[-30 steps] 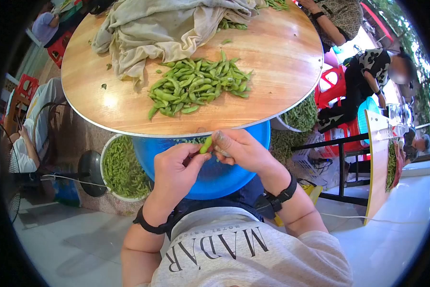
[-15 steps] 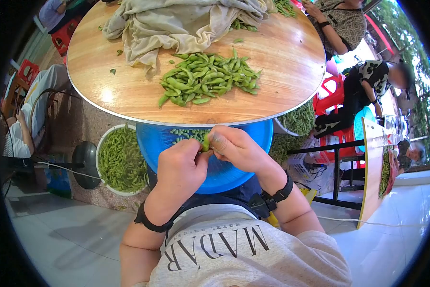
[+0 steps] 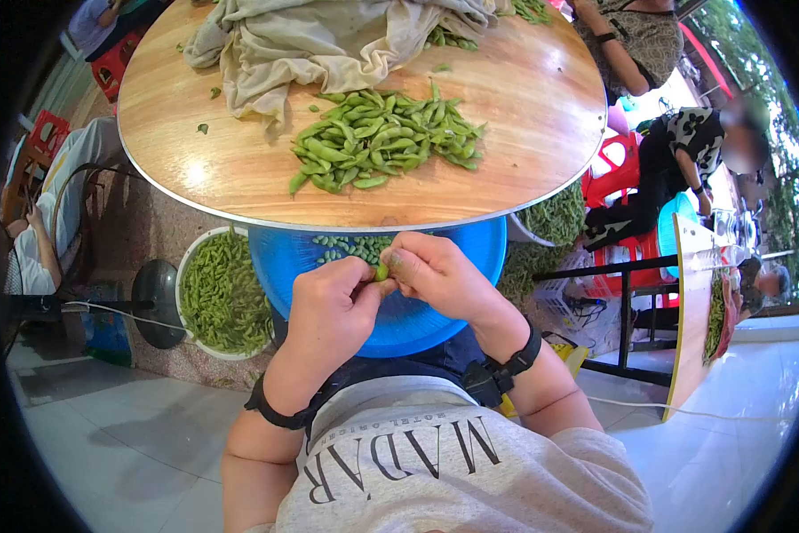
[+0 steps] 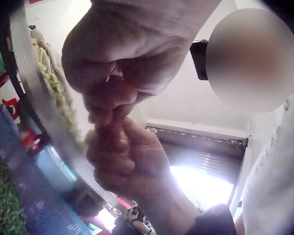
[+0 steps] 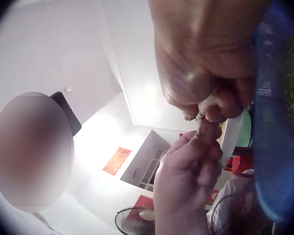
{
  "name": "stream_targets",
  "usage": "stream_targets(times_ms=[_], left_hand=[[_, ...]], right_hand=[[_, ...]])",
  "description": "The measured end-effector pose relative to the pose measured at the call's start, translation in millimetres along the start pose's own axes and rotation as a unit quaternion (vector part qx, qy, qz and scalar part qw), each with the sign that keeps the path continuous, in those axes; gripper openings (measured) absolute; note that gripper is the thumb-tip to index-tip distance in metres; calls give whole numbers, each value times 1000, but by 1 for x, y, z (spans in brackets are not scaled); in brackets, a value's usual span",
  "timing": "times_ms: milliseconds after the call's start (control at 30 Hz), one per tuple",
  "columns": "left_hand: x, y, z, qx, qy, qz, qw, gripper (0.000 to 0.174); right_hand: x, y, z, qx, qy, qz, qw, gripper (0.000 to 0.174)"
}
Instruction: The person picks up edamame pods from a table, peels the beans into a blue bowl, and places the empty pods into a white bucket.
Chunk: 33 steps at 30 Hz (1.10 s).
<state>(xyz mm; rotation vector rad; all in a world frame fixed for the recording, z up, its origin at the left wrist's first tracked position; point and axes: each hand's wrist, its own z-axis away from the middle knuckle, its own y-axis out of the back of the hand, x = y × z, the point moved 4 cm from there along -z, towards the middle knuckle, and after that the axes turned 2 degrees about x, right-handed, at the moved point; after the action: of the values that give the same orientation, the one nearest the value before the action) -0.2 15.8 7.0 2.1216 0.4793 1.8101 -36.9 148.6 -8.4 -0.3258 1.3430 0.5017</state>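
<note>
Over a blue basin (image 3: 417, 336), both hands meet at a green soybean pod (image 3: 381, 273). My left hand (image 3: 331, 304) pinches it between thumb and curled fingers. From the other side, my right hand (image 3: 448, 277) grips the pod's far end with thumb and forefinger. Only a short stretch of green shows between the fingertips. Pale green shelled beans (image 3: 341, 245) lie in the basin just beyond the hands. In both wrist views the fingertips come together and mostly hide the pod. A heap of pods (image 3: 386, 138) sits on the round wooden table (image 3: 186, 191) ahead.
The table's edge runs close beyond the hands. A crumpled cloth (image 3: 319, 53) lies farther back on it. Left of the basin stands a white tub full of green pods (image 3: 226, 298). At the right are a black metal frame (image 3: 626, 315) and red stools (image 3: 614, 169). Other people sit around.
My hands have drawn closer together, and less of the pod shows between the fingers. The head view has shifted a little, so more shelled beans show in the basin.
</note>
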Motion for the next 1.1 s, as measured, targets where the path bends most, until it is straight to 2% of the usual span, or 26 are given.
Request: stream_targets(times_ms=[67, 167, 267, 367, 467, 500, 567, 600, 667, 700, 767, 800, 900, 933, 1033, 1100], left_hand=[[-8, -3, 3, -2, 30, 50, 998, 14], [-23, -7, 7, -71, 221, 242, 942, 12], [-32, -9, 6, -114, 270, 340, 893, 13], [-44, -14, 10, -152, 318, 453, 819, 13], [-47, -18, 12, -151, 330, 500, 787, 13], [-49, -18, 13, -145, 318, 452, 821, 13], [-51, -19, 15, -133, 289, 353, 880, 13], [-51, -20, 16, -130, 283, 322, 894, 14], [-48, -24, 17, -126, 267, 256, 920, 15], [-48, -25, 18, -124, 272, 266, 916, 15], [-46, -27, 18, -118, 281, 286, 908, 16], [-47, -30, 19, -106, 261, 263, 923, 17], [-50, -35, 22, -93, 250, 247, 931, 17], [-48, -36, 20, -91, 219, 232, 943, 16], [-43, -37, 17, -88, 148, 187, 967, 15], [-42, -36, 15, -97, 122, 161, 975, 15]], right_hand=[[3, -1, 1, -4, 1, -6, 1000, 24], [7, -1, 3, -18, 1, -19, 1000, 24], [11, -1, 5, -34, 4, -19, 999, 24], [14, 0, 7, -58, 17, -17, 998, 24], [19, 4, 6, -85, 3, 17, 996, 23], [21, 5, 6, -93, -7, 34, 995, 23], [18, 10, 5, -29, 30, 140, 989, 24], [16, 13, 4, 3, 50, 193, 980, 26], [15, 7, 2, -24, 86, 186, 979, 28], [14, 5, 2, -35, 104, 181, 977, 29], [19, 6, 2, -34, 94, 145, 984, 27], [23, 8, 2, -39, 88, 132, 987, 26], [35, 15, -1, -43, 68, 54, 995, 21], [38, 16, -2, -44, 60, 21, 997, 19], [43, 19, -1, -52, -85, -83, 992, 15], [45, 16, -1, -37, -104, -99, 989, 13]])
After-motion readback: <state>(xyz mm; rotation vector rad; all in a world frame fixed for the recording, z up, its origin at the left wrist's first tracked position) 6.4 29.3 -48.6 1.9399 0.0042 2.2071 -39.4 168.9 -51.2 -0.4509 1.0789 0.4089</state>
